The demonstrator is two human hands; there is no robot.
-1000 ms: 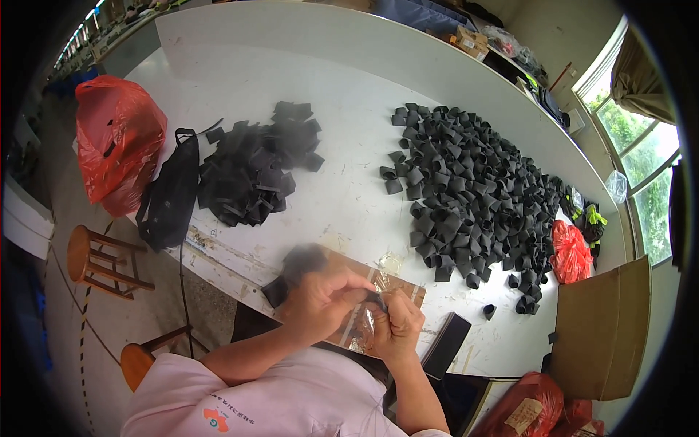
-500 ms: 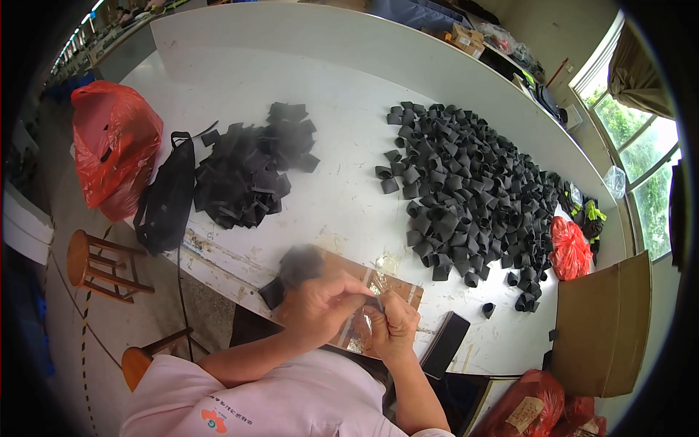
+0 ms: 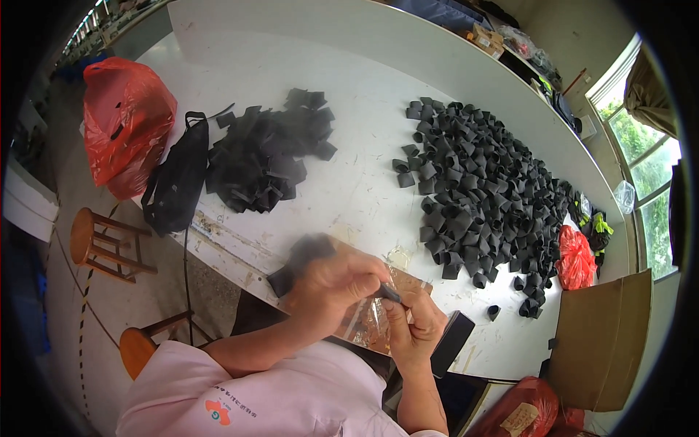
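With my left hand (image 3: 341, 282) and right hand (image 3: 415, 320), I am pinching a small dark piece (image 3: 391, 293) between thumbs and fingers. I am holding it over the brown board (image 3: 373, 320) at the white table's (image 3: 364, 167) near edge.

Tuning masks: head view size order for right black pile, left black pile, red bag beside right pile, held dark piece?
1. Right black pile
2. Left black pile
3. Red bag
4. Held dark piece, partly hidden
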